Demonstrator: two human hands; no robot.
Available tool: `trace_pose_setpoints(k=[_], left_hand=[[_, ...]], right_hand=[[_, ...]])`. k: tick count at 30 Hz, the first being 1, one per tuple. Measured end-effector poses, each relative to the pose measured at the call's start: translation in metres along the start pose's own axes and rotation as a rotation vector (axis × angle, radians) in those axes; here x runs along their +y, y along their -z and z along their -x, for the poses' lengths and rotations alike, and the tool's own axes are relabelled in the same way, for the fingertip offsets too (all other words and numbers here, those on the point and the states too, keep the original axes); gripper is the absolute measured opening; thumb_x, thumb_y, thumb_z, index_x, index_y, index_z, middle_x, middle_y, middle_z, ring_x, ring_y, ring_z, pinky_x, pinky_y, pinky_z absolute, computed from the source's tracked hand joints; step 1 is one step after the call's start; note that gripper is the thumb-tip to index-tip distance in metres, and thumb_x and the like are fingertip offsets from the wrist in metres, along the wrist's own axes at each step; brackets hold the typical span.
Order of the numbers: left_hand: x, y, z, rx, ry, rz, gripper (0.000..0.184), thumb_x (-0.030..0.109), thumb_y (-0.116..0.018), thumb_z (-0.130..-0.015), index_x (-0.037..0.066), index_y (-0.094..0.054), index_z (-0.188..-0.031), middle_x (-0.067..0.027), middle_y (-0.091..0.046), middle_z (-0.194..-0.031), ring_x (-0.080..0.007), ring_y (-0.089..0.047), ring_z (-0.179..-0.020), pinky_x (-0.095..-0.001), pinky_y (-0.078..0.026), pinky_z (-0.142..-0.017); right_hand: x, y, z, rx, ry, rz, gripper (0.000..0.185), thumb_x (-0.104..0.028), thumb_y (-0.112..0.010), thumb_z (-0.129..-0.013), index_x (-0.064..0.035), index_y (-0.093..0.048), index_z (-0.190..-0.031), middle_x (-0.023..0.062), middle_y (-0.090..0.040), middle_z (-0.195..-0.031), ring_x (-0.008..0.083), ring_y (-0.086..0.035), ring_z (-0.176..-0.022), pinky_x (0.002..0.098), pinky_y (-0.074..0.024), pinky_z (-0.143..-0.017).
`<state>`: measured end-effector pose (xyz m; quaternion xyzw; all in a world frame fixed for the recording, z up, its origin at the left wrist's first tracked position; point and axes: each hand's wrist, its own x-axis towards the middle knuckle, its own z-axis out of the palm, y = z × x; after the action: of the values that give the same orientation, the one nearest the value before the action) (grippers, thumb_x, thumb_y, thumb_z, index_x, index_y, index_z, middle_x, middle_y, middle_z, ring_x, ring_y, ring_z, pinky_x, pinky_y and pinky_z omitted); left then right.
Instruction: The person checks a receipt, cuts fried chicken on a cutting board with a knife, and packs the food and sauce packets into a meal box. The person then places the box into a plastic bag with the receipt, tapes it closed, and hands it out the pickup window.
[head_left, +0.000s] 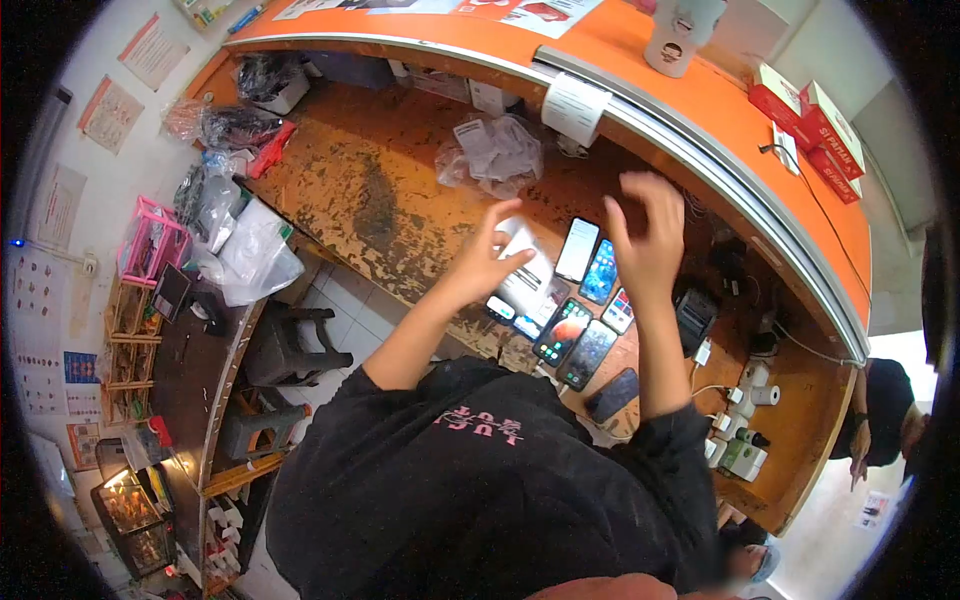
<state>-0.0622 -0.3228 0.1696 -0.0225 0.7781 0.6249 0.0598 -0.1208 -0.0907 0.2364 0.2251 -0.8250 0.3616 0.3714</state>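
Observation:
My left hand (484,262) is open, its thumb and fingers curved apart at the edge of a shiny white sheet (527,275). It hides part of the sheet, and I cannot tell whether they touch. My right hand (648,235) is raised over the desk with its fingers spread, slightly blurred and holding nothing. Between my hands lie several smartphones: one with a white screen (577,250), a blue-screened phone (600,272), an orange-and-dark-screened phone (562,332) and a grey-screened phone (588,353). A dark phone (612,394) lies nearest my body.
Crumpled clear plastic (490,155) lies on the worn wooden desk (350,190). A paper roll (575,108) hangs from the orange counter's edge. A black device (695,318) and white chargers (738,410) with cables sit at right. Another person's hand (860,450) shows at far right.

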Motion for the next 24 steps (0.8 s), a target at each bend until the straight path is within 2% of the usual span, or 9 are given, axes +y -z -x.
trace_pose_setpoints(k=[2,5,8,10,12,15,19,20,24], left_hand=[[0.01,0.035,0.021,0.043,0.081,-0.143,0.061,0.01,-0.069,-0.092,0.018,-0.042,-0.146,-0.0158,-0.07,-0.113,-0.0235,-0.071,-0.1,-0.0353,-0.054,-0.087],[-0.065,0.079,0.034,0.2,-0.094,-0.092,0.034,0.016,-0.071,-0.093,0.012,-0.066,-0.126,-0.0048,-0.075,-0.105,-0.0193,-0.071,-0.093,-0.0321,-0.053,-0.083],[-0.083,0.133,0.062,0.272,0.244,-0.097,0.03,0.016,-0.073,-0.093,0.006,-0.07,-0.121,-0.0091,-0.074,-0.106,-0.0115,-0.069,-0.094,-0.0265,-0.054,-0.083],[-0.104,0.155,0.076,0.413,0.194,0.088,0.03,0.016,-0.073,-0.093,0.004,-0.069,-0.12,-0.0099,-0.073,-0.106,-0.0122,-0.069,-0.094,-0.0264,-0.055,-0.081],[-0.122,0.17,0.091,0.571,0.1,0.319,0.043,0.008,-0.075,-0.09,0.002,-0.061,-0.13,-0.0121,-0.07,-0.113,-0.0169,-0.068,-0.101,-0.0292,-0.056,-0.083],[-0.113,0.18,0.113,0.721,0.123,0.465,0.065,-0.01,-0.071,-0.084,0.005,-0.044,-0.141,-0.0151,-0.062,-0.127,-0.0233,-0.063,-0.115,-0.0336,-0.055,-0.092],[-0.135,0.187,0.138,0.897,0.031,0.3,0.054,-0.011,-0.065,-0.086,0.004,-0.049,-0.135,-0.0146,-0.063,-0.126,-0.0231,-0.062,-0.118,-0.0323,-0.055,-0.091],[-0.136,0.189,0.145,0.918,0.028,0.295,0.054,-0.011,-0.065,-0.086,0.004,-0.049,-0.135,-0.0146,-0.063,-0.126,-0.0231,-0.062,-0.118,-0.0323,-0.055,-0.091],[-0.123,0.187,0.179,1.004,0.131,0.221,0.041,-0.006,-0.065,-0.09,0.002,-0.056,-0.13,-0.0139,-0.065,-0.124,-0.0188,-0.064,-0.113,-0.0291,-0.055,-0.088]], right_hand=[[-0.019,-0.039,-0.045,0.076,0.144,0.268,0.025,-0.017,-0.077,-0.083,-0.0112,-0.069,-0.106,0.0068,-0.068,-0.112,0.0322,-0.059,-0.118,0.0538,-0.0406,-0.105],[0.011,-0.096,-0.073,0.055,0.258,0.588,0.022,-0.018,-0.075,-0.084,-0.0129,-0.069,-0.104,0.0058,-0.069,-0.109,0.032,-0.06,-0.119,0.058,-0.0371,-0.108],[0.028,-0.11,-0.078,0.115,0.257,0.441,0.018,-0.014,-0.073,-0.085,-0.0108,-0.069,-0.103,0.0044,-0.07,-0.104,0.0311,-0.062,-0.116,0.0593,-0.0352,-0.11],[-0.002,-0.122,-0.067,0.161,0.203,0.193,0.016,-0.007,-0.071,-0.085,-0.0085,-0.067,-0.101,0.0059,-0.071,-0.1,0.0296,-0.065,-0.111,0.0543,-0.0406,-0.106],[-0.026,-0.159,-0.035,-0.032,-0.07,-0.268,0.018,0.004,-0.063,-0.088,-0.005,-0.066,-0.103,0.013,-0.07,-0.1,0.0263,-0.069,-0.102,0.0372,-0.0515,-0.09],[-0.02,-0.245,0.005,-0.432,-0.157,-0.502,0.034,0.009,-0.056,-0.084,-0.0064,-0.069,-0.112,0.0148,-0.07,-0.11,0.0266,-0.069,-0.105,0.0343,-0.0518,-0.09],[0.079,-0.391,0.065,-1.126,-0.25,-0.378,0.039,0.006,-0.053,-0.085,-0.0092,-0.072,-0.115,0.014,-0.073,-0.115,0.0243,-0.069,-0.104,0.0345,-0.0521,-0.09],[0.099,-0.415,0.067,-1.206,-0.163,-0.245,0.04,0.007,-0.05,-0.088,-0.0078,-0.072,-0.118,0.0113,-0.073,-0.116,0.0197,-0.068,-0.102,0.0327,-0.0517,-0.09],[0.103,-0.439,0.006,-1.045,-0.751,-0.057,0.036,-0.018,-0.056,-0.09,-0.0059,-0.068,-0.122,0.0243,-0.067,-0.122,0.0366,-0.065,-0.114,0.0443,-0.0498,-0.098]])
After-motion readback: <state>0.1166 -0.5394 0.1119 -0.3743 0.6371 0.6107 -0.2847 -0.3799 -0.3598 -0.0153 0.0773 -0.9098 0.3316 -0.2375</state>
